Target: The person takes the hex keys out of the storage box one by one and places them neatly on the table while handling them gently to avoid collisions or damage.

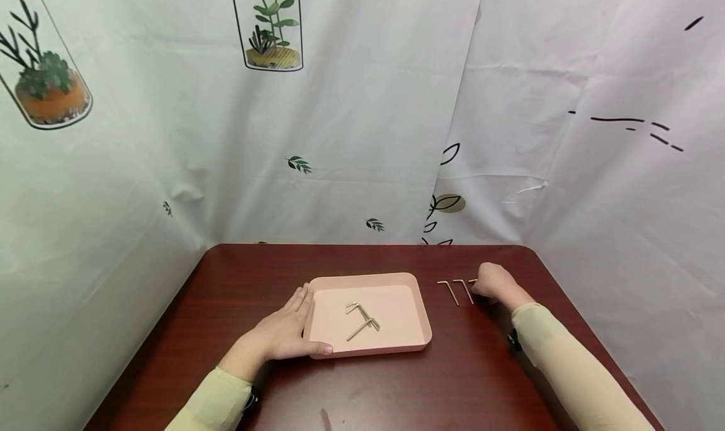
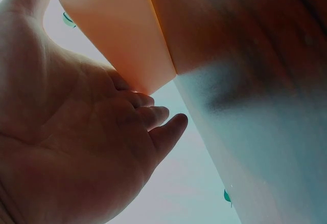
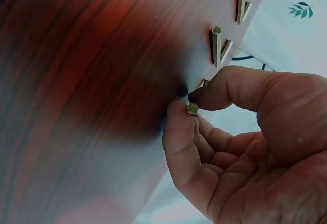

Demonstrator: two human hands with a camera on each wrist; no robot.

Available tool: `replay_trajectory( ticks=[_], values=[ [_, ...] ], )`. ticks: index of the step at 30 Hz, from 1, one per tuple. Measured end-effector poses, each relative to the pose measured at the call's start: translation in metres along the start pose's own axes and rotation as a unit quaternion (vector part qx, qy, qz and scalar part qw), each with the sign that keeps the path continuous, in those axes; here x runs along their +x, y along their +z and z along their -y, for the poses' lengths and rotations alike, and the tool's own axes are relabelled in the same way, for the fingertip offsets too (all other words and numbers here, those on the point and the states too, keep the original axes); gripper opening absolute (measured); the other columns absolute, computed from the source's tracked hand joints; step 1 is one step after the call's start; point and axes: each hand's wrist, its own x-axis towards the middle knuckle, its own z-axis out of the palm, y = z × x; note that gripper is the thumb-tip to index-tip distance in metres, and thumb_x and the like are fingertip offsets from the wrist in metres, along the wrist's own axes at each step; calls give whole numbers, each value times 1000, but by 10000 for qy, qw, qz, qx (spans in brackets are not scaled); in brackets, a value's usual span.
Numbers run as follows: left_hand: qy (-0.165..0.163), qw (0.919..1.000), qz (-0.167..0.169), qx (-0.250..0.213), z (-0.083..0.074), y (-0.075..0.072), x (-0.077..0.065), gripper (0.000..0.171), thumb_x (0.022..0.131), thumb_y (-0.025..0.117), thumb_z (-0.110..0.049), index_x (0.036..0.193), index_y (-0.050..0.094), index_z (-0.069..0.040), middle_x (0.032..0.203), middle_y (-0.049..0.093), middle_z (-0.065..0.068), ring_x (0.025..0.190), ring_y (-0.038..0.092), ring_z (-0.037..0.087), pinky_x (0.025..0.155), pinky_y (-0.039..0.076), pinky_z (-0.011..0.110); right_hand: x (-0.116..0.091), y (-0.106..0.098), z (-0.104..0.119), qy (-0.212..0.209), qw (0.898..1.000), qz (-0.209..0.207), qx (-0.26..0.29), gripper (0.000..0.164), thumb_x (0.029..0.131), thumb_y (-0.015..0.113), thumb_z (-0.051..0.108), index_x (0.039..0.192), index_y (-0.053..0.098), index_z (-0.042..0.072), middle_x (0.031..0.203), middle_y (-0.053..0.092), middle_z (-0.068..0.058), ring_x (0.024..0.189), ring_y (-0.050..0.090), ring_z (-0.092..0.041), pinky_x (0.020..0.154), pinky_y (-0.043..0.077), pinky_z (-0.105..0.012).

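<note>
In the head view, my left hand (image 1: 285,331) lies spread along the left side of a pink tray (image 1: 420,318), thumb at its front edge. The left wrist view shows the palm and straight fingers beside the tray wall (image 2: 120,24). Several brass-coloured hex keys (image 1: 359,330) lie crossed inside the tray. To its right, my right hand (image 1: 498,284) pinches another hex key (image 3: 192,108) between thumb and index finger, its hexagonal end showing. Left of that hand, two L-shaped hex keys (image 1: 451,294) (image 3: 216,47) lie side by side on the table.
The dark red wooden table (image 1: 362,396) has rounded far corners. White curtains (image 1: 351,116) with plant prints hang behind it and along both sides. A pale mark (image 1: 325,418) shows near the front of the tabletop.
</note>
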Motion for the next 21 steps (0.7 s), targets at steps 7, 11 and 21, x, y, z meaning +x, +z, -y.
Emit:
replay_trajectory(
  ticks=[7, 11, 21],
  values=[
    [42, 10000, 5, -34, 0, 0, -1, 141, 86, 77, -81, 170, 17, 16, 179, 15, 35, 169, 18, 46, 130, 34, 57, -1, 1, 3, 122, 9999, -11, -103, 26, 84, 63, 1, 61, 56, 11, 52, 58, -3, 44, 61, -17, 45, 48, -29],
    [19, 10000, -3, 6, 0, 0, -1, 142, 86, 76, -81, 170, 17, 16, 179, 15, 36, 168, 19, 46, 131, 33, 56, -2, 0, 5, 122, 9997, 15, -222, 27, 85, 64, 2, 60, 57, 12, 49, 57, -1, 43, 58, -16, 46, 46, -28],
    [52, 10000, -32, -18, 0, 0, 0, 141, 86, 76, -81, 169, 17, 17, 178, 14, 37, 168, 19, 47, 131, 32, 57, -3, -1, 5, 194, 9997, 51, -163, 25, 87, 65, 4, 63, 61, 9, 55, 63, -5, 46, 63, -18, 47, 50, -30]
  ],
)
